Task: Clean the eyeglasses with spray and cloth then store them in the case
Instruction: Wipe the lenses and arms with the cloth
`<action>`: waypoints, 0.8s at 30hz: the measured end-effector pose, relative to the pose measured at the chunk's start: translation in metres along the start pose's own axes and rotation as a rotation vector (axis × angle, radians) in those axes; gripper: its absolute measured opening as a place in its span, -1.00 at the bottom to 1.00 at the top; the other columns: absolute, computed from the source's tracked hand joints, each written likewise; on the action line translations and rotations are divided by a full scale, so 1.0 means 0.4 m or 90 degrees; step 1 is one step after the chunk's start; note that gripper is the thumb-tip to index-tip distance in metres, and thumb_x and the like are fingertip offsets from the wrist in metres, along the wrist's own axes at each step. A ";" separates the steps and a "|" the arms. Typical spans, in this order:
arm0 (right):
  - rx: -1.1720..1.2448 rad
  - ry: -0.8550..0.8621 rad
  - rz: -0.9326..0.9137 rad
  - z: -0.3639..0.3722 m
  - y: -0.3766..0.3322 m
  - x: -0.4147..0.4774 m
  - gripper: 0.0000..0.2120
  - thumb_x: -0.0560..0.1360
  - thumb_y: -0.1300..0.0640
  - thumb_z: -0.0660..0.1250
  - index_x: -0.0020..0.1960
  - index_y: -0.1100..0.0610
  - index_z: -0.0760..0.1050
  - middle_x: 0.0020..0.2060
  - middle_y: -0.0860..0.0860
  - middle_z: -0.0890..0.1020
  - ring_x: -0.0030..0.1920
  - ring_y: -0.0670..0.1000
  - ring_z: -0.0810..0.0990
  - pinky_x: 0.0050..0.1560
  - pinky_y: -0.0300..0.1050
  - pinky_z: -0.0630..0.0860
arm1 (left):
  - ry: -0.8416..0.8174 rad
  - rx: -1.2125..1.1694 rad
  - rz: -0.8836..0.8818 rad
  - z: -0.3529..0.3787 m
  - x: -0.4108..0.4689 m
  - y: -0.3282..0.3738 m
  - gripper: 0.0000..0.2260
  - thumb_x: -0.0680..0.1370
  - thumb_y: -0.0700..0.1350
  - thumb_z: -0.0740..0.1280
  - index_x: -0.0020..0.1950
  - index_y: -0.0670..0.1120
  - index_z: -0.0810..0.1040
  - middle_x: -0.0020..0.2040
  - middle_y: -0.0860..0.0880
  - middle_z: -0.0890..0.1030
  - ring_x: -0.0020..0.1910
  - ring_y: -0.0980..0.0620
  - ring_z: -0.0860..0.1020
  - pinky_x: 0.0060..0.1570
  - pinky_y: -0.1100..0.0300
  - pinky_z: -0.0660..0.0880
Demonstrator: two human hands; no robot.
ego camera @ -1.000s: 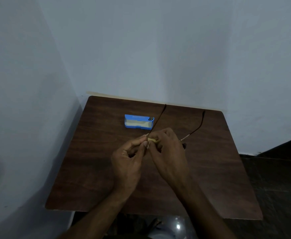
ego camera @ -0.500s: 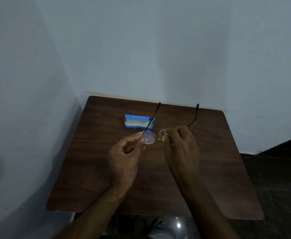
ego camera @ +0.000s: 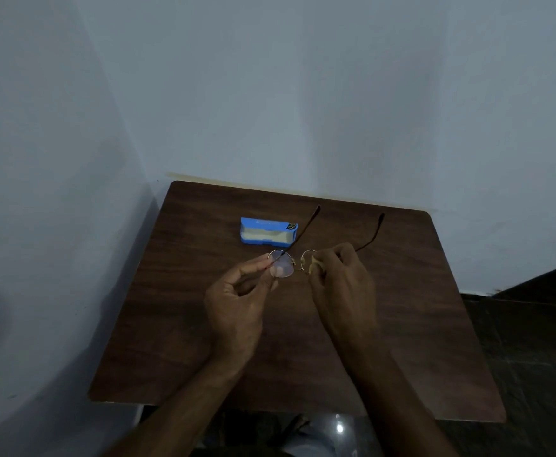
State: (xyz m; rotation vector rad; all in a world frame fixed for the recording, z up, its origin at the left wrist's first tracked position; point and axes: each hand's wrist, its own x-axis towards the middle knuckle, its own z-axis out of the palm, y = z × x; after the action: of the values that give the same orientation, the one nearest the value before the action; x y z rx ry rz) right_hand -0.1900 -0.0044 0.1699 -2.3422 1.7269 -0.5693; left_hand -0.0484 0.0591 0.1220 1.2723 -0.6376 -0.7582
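Glasses (ego camera: 282, 266) are held in the air over the table (ego camera: 171, 324), just this side of the blue case (ego camera: 266, 230). Temples are open and point away, and the left temple crosses the case's right end in view. Case lies open and empty at the far middle; no spray in view. Left hand (ego camera: 237, 301) has thumb and forefinger closed in a pinch on the outer edge of the left rim, other fingers curled loose. Right hand (ego camera: 339, 285) is curled, pinching the yellow cloth (ego camera: 312, 267) round the right lens.

Risks:
- The frame looks like thin wire gripped at both ends, so a hard rub could twist the bridge or bend a rim.
- The left fingertips sit right at the lens edge and a slip would likely smudge the bare lens.
- The cloth is a small wad and could slide out, putting bare fingers on the glass.
- If the pinch loosens, the glasses drop onto the table.
- The open temples could catch the case if the hands move forward.

Versus 1 s ago: both hands were bunched together with the cloth over the left lens. Now the right hand and cloth have shifted to the right lens, the hands are apart and the left lens is bare. Versus 0.5 s ago there is little change: the temple tips sit slightly lower and further right, and the case has not moved.
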 end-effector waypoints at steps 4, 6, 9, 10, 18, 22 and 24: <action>0.028 0.038 -0.025 -0.001 -0.014 0.005 -0.88 0.55 0.29 0.43 0.08 0.20 0.63 0.04 0.12 0.58 -0.09 0.01 0.57 -0.18 -0.19 0.37 | -0.009 -0.023 0.011 0.006 0.000 0.007 -0.80 0.48 -0.19 0.57 0.08 -0.02 0.77 0.07 0.00 0.79 0.06 0.00 0.77 -0.05 0.17 0.72; 0.053 0.036 -0.060 0.003 -0.016 0.002 -0.87 0.55 0.28 0.43 0.09 0.20 0.64 0.04 0.11 0.59 -0.08 0.01 0.57 -0.17 -0.18 0.42 | -0.007 -0.018 0.015 0.005 0.004 0.006 -0.80 0.50 -0.25 0.56 0.09 -0.05 0.77 0.07 0.00 0.79 0.06 0.00 0.77 -0.06 0.22 0.70; 0.060 0.001 -0.051 0.011 -0.003 -0.003 -0.86 0.59 0.19 0.40 0.13 0.14 0.65 0.04 0.05 0.58 -0.07 -0.06 0.53 -0.11 -0.20 0.46 | 0.005 -0.005 0.009 0.002 0.009 0.001 -0.79 0.51 -0.29 0.55 0.11 -0.09 0.76 0.07 -0.01 0.79 0.07 -0.01 0.77 -0.05 0.19 0.71; 0.042 -0.004 -0.039 0.014 0.003 -0.002 -0.86 0.60 0.18 0.39 0.13 0.14 0.64 0.04 0.04 0.57 -0.08 -0.09 0.50 -0.12 -0.22 0.43 | 0.007 -0.005 0.005 0.001 0.010 0.000 -0.79 0.51 -0.29 0.55 0.12 -0.10 0.75 0.07 -0.02 0.79 0.07 -0.01 0.77 -0.04 0.18 0.71; 0.070 0.031 -0.042 0.017 -0.001 0.012 -0.89 0.58 0.22 0.41 0.10 0.15 0.65 0.02 0.05 0.59 -0.10 -0.06 0.54 -0.14 -0.22 0.41 | -0.004 0.004 -0.003 0.013 0.021 0.004 -0.77 0.49 -0.26 0.56 0.14 -0.15 0.74 0.06 -0.02 0.79 0.04 0.01 0.77 -0.03 0.10 0.73; 0.065 0.012 -0.031 0.025 0.002 0.005 -0.84 0.58 0.20 0.41 0.15 0.12 0.65 0.03 0.04 0.59 -0.10 -0.07 0.54 -0.16 -0.21 0.46 | 0.001 -0.003 -0.019 0.012 0.026 -0.001 -0.78 0.49 -0.22 0.56 0.13 -0.13 0.74 0.07 -0.02 0.79 0.06 0.02 0.77 -0.02 0.08 0.72; 0.039 0.012 -0.005 0.024 0.009 0.016 -0.86 0.60 0.20 0.38 0.14 0.15 0.65 0.06 0.05 0.58 -0.09 -0.06 0.53 -0.16 -0.19 0.47 | -0.003 -0.013 -0.026 0.012 0.026 -0.005 -0.79 0.49 -0.25 0.56 0.12 -0.13 0.75 0.07 -0.04 0.79 0.04 0.01 0.77 -0.03 0.10 0.73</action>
State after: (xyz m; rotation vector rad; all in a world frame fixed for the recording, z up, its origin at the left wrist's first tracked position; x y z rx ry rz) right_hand -0.1878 -0.0123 0.1613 -2.3093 1.6849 -0.6386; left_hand -0.0461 0.0477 0.1209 1.2689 -0.6082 -0.7997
